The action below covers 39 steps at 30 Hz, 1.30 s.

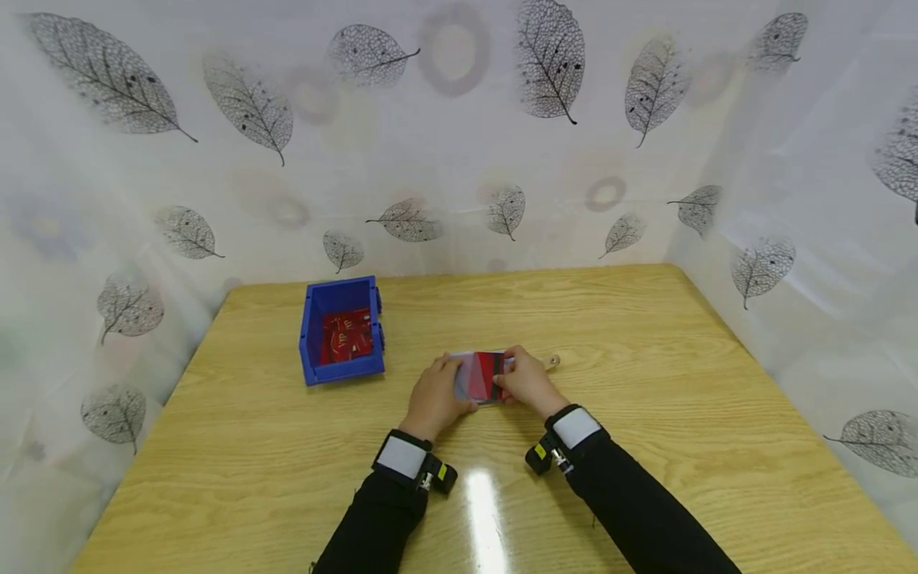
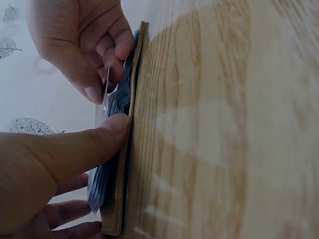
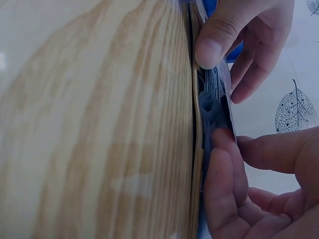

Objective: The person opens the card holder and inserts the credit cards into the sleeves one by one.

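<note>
A card holder [image 1: 464, 378] with a brown cover [image 2: 121, 184] and a stack of clear plastic sleeves [image 2: 102, 184] lies opened on the table. My left hand [image 1: 433, 396] grips its left side, thumb along the near edge and fingers at the far side. A red card with a dark stripe [image 1: 485, 375] overlaps the top sleeve. Its right edge is pinched between the thumb and fingers of my right hand [image 1: 532, 384]. In the right wrist view, other fingers of the right hand [image 3: 269, 184] reach in beside the sleeves.
A blue plastic bin [image 1: 308, 339] stands at the back left of the wooden table [image 1: 645, 414], with several red cards [image 1: 347, 335] inside. The holder's snap strap [image 1: 552, 362] sticks out to the right. A leaf-print curtain [image 1: 459, 151] hangs behind and at both sides.
</note>
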Motion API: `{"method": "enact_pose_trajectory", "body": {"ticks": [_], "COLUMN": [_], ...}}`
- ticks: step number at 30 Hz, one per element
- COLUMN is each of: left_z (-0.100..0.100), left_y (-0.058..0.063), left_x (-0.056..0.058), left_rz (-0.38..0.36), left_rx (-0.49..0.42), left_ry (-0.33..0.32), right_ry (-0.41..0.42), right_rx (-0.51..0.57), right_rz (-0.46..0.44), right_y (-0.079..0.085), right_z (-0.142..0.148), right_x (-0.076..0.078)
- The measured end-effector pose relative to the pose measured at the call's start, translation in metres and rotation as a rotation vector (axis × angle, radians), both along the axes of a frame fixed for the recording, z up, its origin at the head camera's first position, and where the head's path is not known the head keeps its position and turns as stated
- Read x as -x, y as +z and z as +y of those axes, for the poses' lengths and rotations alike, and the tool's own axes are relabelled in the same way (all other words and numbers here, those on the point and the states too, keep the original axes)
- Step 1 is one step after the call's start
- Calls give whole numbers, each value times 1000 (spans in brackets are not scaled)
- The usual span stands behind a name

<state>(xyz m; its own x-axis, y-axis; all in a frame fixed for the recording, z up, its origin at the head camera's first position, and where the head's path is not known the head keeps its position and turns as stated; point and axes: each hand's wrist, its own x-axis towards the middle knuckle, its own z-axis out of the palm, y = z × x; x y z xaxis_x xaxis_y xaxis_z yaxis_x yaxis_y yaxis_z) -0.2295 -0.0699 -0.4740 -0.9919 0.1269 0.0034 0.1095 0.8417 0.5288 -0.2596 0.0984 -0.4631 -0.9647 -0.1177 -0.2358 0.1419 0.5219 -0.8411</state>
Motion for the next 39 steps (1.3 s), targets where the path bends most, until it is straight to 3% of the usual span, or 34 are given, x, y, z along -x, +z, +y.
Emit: {"method": "enact_pose_trajectory", "body": {"ticks": [16, 26, 28, 33, 35, 39], "left_z": [-1, -2, -4, -4, -3, -3], "left_y": [0, -5, -21, -19, -2, 1], "left_x": [1, 2, 8, 8, 2, 2], "left_rz": [12, 64, 114, 91, 38, 37], "left_rx": [6, -30, -6, 4, -11, 30], "left_ry": [-10, -30, -39, -38, -35, -48], "right_ry": [139, 196, 194, 196, 201, 223], "right_rx": [-316, -385, -403, -431, -424, -423], "right_rz": [136, 301, 322, 358, 348, 328], "right_y": [5, 7, 7, 7, 8, 9], "right_z": [-15, -23, -25, -29, -31, -33], "right_x": [5, 0, -1, -1, -1, 0]}}
